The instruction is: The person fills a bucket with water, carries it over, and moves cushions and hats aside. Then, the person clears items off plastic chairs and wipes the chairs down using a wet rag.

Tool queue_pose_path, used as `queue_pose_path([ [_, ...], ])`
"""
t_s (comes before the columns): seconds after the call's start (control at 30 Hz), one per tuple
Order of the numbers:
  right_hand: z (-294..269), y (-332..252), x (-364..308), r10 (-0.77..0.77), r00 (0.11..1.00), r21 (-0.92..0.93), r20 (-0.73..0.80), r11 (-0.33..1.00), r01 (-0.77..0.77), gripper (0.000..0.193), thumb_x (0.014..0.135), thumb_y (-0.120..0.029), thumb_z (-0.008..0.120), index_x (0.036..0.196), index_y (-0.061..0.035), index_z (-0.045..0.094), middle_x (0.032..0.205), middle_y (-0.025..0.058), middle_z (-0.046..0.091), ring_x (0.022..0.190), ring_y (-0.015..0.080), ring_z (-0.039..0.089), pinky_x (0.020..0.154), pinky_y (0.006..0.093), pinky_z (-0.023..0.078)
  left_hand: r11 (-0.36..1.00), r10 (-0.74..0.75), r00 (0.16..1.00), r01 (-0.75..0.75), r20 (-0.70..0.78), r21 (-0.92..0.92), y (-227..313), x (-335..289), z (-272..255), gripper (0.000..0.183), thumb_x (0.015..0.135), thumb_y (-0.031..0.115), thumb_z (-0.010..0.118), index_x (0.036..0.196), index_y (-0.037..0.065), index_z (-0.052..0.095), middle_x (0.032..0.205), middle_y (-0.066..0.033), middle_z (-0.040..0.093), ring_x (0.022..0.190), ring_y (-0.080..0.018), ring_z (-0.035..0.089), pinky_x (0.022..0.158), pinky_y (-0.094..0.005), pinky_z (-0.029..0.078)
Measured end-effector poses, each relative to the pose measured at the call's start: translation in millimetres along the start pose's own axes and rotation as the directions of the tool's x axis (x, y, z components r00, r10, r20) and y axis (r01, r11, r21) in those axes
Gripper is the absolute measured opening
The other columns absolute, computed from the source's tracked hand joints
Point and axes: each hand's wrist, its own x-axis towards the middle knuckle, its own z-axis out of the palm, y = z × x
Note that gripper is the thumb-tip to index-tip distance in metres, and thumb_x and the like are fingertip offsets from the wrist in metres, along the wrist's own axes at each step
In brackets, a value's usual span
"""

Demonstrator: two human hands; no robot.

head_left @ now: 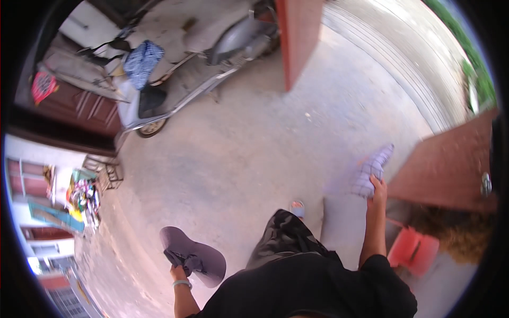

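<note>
My left hand [179,272], with a bracelet on its wrist, is closed on a mauve-grey sun hat [211,261] at the lower left. The hat has a wide, curved brim, and dark gathered fabric bunches up by my fingers. Out to the right, my right hand [377,192] grips a pale lilac checked cloth [374,168], thumb on top. Part of the cloth sticks up past the hand, and its lower edge is smeared by motion. Both things are held apart from each other, above the concrete floor.
A grey scooter [233,58] stands at the upper left with a blue patterned cloth [143,63] over its front. Reddish door leaves [299,42] rise at top and right. A red plastic seat [413,250] and straw [466,236] lie at the right. Colourful items [85,199] are heaped far left.
</note>
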Motion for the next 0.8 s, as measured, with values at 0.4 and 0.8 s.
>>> queue_pose_path([
  [0.4,155.5,52.0,87.1,0.33,0.929,-0.274,0.169,0.921,-0.278,0.028,0.075,-0.003,0.059,0.102,0.0042,0.057,0.09,0.0107,0.062,0.079,0.0208,0.06,0.071,0.0324,0.05,0.98,-0.171,0.983,0.163,-0.065,-0.117,-34.0,15.7,64.2,0.028,0.071,0.008,0.052,0.094,-0.007,0.058,0.078,-0.0166,0.061,0.068,-0.0253,0.062,0.058,-0.0382,0.05],
  [0.8,504.4,94.1,193.3,0.435,0.821,-0.227,0.371,0.899,-0.374,0.038,0.078,-0.008,0.061,0.112,0.0063,0.05,0.1,0.014,0.06,0.091,0.0247,0.06,0.081,0.0365,0.049,0.964,-0.187,0.977,0.163,-0.099,-0.209,133.8,99.5,151.3,0.032,0.069,0.002,0.046,0.099,-0.009,0.052,0.083,-0.0154,0.059,0.071,-0.0254,0.061,0.063,-0.035,0.053],
])
